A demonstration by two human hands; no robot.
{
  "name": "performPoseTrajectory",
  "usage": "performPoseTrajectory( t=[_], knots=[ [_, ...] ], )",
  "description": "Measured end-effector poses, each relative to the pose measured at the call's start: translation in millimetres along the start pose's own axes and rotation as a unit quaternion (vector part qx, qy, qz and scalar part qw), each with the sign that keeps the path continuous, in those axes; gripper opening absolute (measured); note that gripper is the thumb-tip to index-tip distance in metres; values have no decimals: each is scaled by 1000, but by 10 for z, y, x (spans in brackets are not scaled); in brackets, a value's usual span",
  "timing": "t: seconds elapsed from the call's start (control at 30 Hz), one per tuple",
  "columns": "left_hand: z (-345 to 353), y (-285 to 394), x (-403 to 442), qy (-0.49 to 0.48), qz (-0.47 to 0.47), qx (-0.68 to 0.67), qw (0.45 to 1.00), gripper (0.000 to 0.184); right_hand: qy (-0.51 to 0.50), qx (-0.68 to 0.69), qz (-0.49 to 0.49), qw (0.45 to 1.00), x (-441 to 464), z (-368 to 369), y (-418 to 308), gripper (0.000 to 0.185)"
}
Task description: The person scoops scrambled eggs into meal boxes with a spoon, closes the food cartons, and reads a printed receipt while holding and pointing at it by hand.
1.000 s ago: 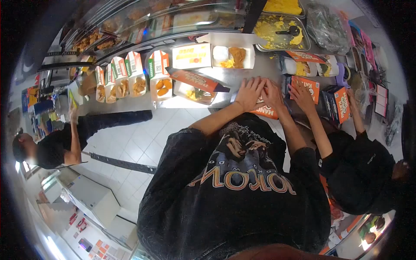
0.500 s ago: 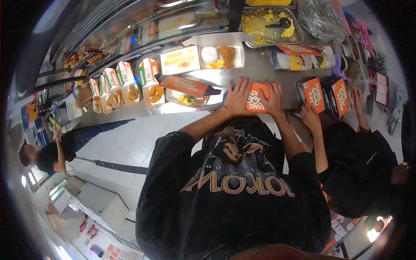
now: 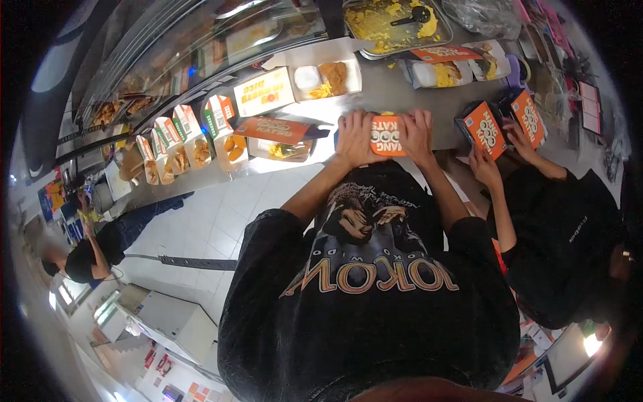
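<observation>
Along the near edge of the worktop (image 3: 439, 110), the orange box (image 3: 386, 137) sits squarely inside your grip, neither side nearer to it than the other. Its long axis seems to run straight across from one side of the grip to the other, both ends covered, with your left hand (image 3: 353, 138) clasping the left end and your right hand (image 3: 418, 139) the right end

One view shows this moment, from the head of the person. It looks forward and steeply down, over the black shirt (image 3: 368, 328) which is close below, to the hands (image 3: 354, 139) and the surface (image 3: 402, 97). The lens is very wide, bends the sides and includes also the floor (image 3: 201, 224).
</observation>
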State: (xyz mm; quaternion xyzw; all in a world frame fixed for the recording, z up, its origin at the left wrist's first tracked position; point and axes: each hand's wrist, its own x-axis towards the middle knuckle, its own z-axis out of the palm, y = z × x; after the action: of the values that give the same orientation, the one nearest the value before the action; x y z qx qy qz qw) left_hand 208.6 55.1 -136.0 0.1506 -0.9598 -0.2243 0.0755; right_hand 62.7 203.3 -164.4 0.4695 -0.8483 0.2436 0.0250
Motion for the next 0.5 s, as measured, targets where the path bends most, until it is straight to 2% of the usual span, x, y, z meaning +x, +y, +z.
performPoseTrajectory(
  t=[0.03,0.13,0.23,0.33,0.37,0.47,0.5],
  knots=[
    [-35,22,9,17,8,5,1000,111,11,-48,8,999,34,-28,-31,38],
    [-228,58,-63,35,-18,33,999,107,69,-57,31,996,50,-266,-119,33],
    [-228,-152,-262,-115,-96,-9,989,88,-140,-40,217,965,-98,-646,-97,32],
    [-158,64,-375,-65,-212,-122,967,70,-117,102,223,963,-350,-388,-41,32],
    [-117,132,-344,-15,-217,-108,970,61,-137,134,241,951,-418,-147,89,35],
    [-63,20,-146,10,-224,-80,971,52,-150,244,310,907,-316,-25,111,33],
    [-52,-59,-82,22,-213,-4,977,44,-104,260,312,908,-306,22,96,33]
  ],
)
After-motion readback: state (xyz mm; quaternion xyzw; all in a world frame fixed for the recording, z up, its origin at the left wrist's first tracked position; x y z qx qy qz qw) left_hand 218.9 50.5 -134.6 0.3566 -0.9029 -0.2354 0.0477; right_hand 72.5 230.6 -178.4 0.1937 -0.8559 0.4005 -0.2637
